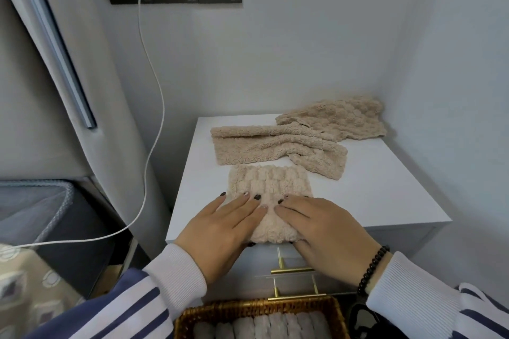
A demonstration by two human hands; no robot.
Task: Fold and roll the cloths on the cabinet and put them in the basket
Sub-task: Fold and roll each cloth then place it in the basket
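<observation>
The head view shows a folded cloth (271, 187) at the near edge of the white cabinet (385, 187). Both hands lie flat on its near end, fingers straight and pressing, not gripping. The left hand (220, 231) covers the 7 o'clock corner and the right hand (325, 231) the 5 o'clock corner. The cloth's long side runs toward 12 o'clock, away from the hands, so I think the roll must go that way. The basket (259, 311) waits at 6 o'clock, just below the hands.
</observation>
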